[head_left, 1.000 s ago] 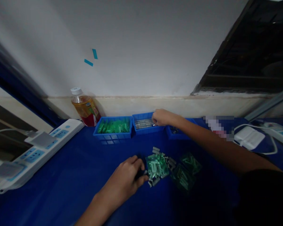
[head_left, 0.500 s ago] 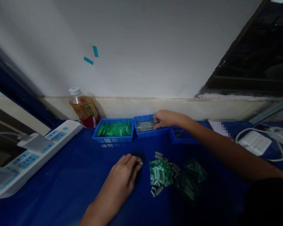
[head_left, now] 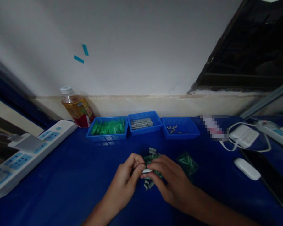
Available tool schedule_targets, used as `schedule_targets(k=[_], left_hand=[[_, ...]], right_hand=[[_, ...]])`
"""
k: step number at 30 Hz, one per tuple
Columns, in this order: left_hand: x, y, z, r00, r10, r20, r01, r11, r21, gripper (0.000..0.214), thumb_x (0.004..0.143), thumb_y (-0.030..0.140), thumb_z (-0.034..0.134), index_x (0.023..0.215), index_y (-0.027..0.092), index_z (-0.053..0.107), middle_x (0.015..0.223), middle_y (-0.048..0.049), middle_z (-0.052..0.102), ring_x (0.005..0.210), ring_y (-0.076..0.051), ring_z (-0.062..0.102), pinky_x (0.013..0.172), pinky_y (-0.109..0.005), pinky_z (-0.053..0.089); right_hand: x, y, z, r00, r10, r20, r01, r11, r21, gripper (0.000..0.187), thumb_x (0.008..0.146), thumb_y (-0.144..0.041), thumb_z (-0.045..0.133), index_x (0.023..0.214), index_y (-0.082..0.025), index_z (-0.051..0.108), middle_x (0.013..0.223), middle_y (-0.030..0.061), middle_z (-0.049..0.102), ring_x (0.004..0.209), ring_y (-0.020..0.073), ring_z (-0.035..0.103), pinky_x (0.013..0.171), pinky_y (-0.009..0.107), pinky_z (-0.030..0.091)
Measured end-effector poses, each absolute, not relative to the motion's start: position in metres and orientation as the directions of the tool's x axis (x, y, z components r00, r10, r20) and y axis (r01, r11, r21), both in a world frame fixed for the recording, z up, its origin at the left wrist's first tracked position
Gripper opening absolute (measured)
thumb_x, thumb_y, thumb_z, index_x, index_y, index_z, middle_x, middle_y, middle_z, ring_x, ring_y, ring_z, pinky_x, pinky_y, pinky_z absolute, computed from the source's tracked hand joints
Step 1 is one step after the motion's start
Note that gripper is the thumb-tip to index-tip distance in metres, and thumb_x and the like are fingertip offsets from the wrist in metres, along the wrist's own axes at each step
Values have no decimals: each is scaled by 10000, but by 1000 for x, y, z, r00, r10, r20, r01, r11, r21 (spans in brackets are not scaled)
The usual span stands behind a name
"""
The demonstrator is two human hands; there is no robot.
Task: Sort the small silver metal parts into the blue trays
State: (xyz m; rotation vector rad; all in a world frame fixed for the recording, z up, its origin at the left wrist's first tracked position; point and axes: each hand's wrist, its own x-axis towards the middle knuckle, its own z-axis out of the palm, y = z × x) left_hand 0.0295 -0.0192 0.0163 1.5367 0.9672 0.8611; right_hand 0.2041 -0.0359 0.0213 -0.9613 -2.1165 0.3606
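A slim, pale metal piece (head_left: pixel 146 171) with a smooth sheen is pinched at one end between the thumb and forefinger of the left hand (head_left: pixel 126 183). The curled fingertips of the right hand (head_left: pixel 171 183) pinch its other end, just above glossy green packets (head_left: pixel 188 162) on the matte blue tabletop (head_left: pixel 61 175). Half a second earlier, the right hand lay in the middle blue plastic bin (head_left: pixel 145 130); it now meets the left.

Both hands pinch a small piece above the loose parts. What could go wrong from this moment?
1. The small pale piece pinched between the left hand and right hand may slip and get lost among the loose metal parts just below.
2. The scene is dim, so similar parts may be confused.
3. The bottle stands close to the power strip; a spill could reach its sockets.
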Motion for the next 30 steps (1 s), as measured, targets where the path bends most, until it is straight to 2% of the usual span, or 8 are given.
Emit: schedule_targets(k=[3,5,7,12,17,22,27,30], left_hand=[[32,-21,16,465,885,35,116,-100,988,206,905,358,478,987,178,537,780,-8,597,720,-126,547,651,-209,429],[32,-20,15,478,876,63,151,-152,977,199,882,341,525,992,179,561,783,-9,598,711,-125,539,642,-206,425],[31,-19,12,464,883,73,193,-181,964,188,877,341,530,941,172,585,751,-7,591,683,-123,528,624,-205,417],[30,-16,7,424,904,51,276,-183,944,277,904,376,469,802,152,597,689,-9,588,647,-125,532,607,-210,405],[28,-17,4,444,895,50,361,-230,904,375,930,366,418,652,150,547,616,2,556,593,-106,510,577,-203,376],[25,-18,8,483,868,120,329,-307,893,192,888,307,515,1020,175,557,763,0,585,681,-115,547,616,-201,426],[22,-18,12,508,841,188,306,-379,873,112,900,240,498,899,191,598,771,-2,605,705,-109,563,651,-200,437],[22,-16,10,471,862,189,311,-363,879,155,914,259,474,873,184,603,755,-3,617,688,-110,573,633,-202,437]], right_hand=[[206,-37,15,-272,789,551,512,604,-611,103,881,-127,521,929,-218,527,811,4,623,756,133,585,694,263,473],[206,-40,12,-234,807,543,513,576,-636,96,885,-125,513,902,-218,527,783,-4,617,730,124,585,669,253,468],[205,-43,9,-251,806,536,516,580,-630,108,881,-131,518,941,-220,526,813,3,623,756,130,591,688,262,474],[203,-46,6,-356,754,551,528,649,-548,295,862,-130,538,1136,-214,469,956,51,629,872,172,588,781,311,493],[204,-44,4,-361,753,550,597,639,-484,149,877,-143,520,1014,-202,532,882,41,631,810,174,578,751,328,477],[206,-39,-1,-322,772,547,613,611,-501,63,887,-177,511,921,-191,562,795,32,617,755,175,567,708,340,449],[207,-37,-1,-312,802,510,594,584,-554,68,883,-167,504,926,-197,548,782,27,608,745,170,563,682,324,455],[207,-40,1,-326,797,508,565,596,-571,212,849,-162,558,1055,-189,511,891,49,620,829,177,577,739,324,477]])
